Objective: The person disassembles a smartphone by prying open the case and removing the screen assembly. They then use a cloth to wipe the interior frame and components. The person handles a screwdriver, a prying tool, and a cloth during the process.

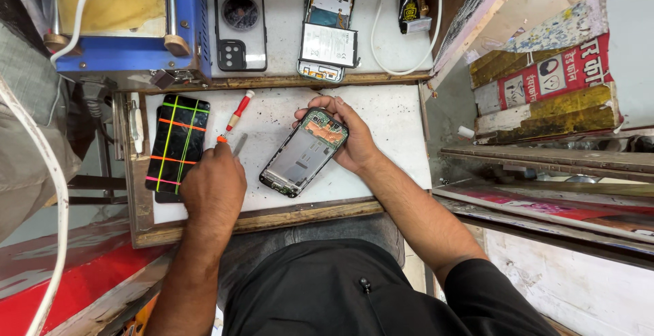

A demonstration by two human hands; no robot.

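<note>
My right hand (346, 135) grips the top end of an opened phone frame (300, 155) that lies tilted on a white work board (388, 114), its green circuit board and orange parts exposed. My left hand (212, 186) rests on the board to the left of the phone, fingers closed around a small metal tool (239, 144) whose tip sticks out. A red-and-white screwdriver (236, 116) lies just beyond that hand. A phone screen (178, 142) with coloured lines lies further left.
Beyond the board lie a clear phone case (240, 22), a disassembled phone with a battery (328, 33), a small glue bottle (409, 10), white cables (381, 43) and a blue machine (129, 22). Stacked printed boards (545, 84) stand at right.
</note>
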